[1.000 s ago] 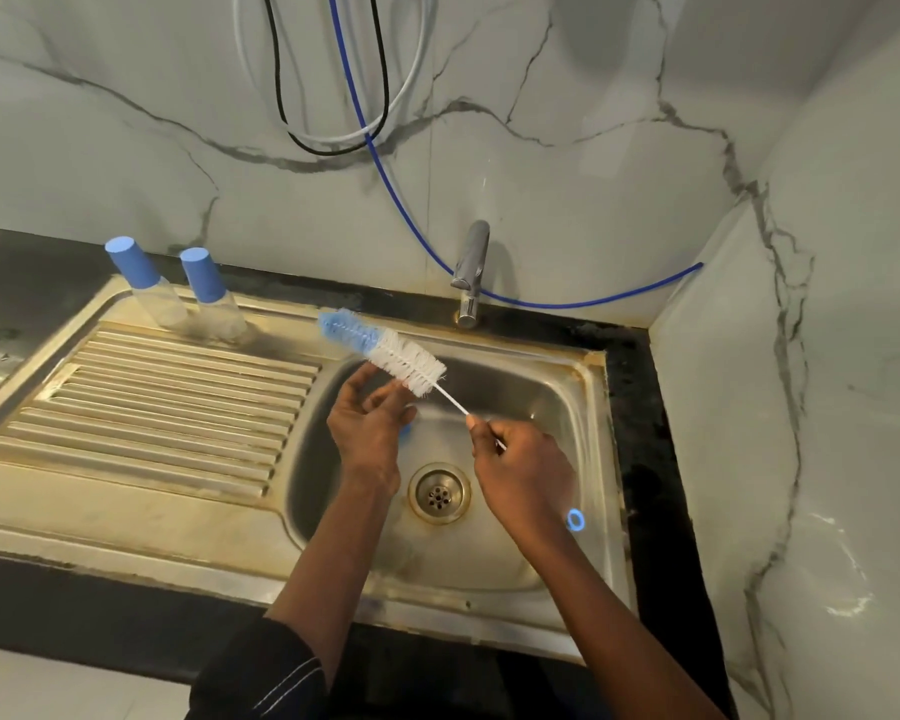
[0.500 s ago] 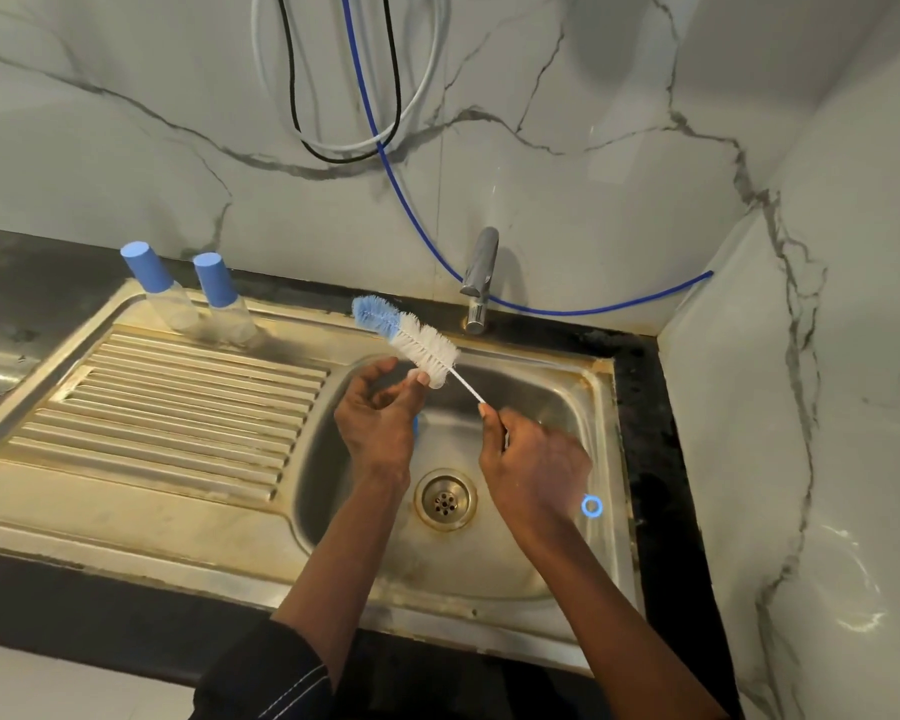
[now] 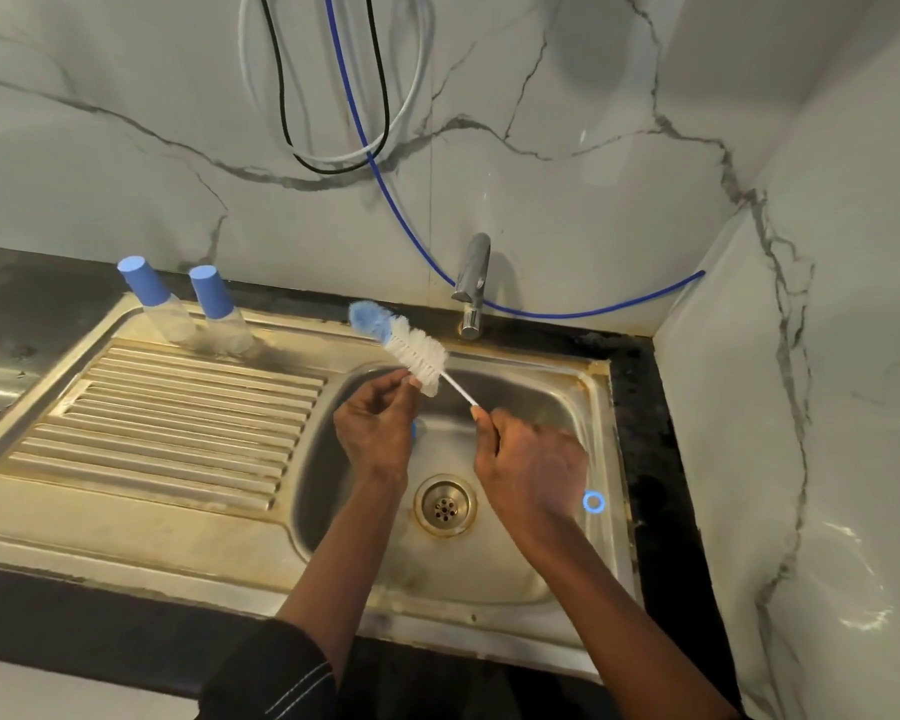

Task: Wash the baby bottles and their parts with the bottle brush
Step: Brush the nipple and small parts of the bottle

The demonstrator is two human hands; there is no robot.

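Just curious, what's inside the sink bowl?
In the sink bowl only the drain shows. A blue bit peeks from the left hand; it and the right hand cover whatever lies below.

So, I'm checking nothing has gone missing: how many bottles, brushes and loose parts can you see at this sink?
Bottles with blue caps: 2
Bottle brush, in the right hand: 1
Blue part in the left hand, mostly hidden: 1
Total: 4

A steel sink (image 3: pixel 541 574) fills the frame's centre, its drain (image 3: pixel 445 505) at the middle and ribbed drainboard (image 3: pixel 178 428) at left. A chrome tap (image 3: pixel 473 283) stands behind. A blue hose (image 3: pixel 567 314) and black cable (image 3: pixel 380 96) hang on the marble wall (image 3: pixel 126 200) above.
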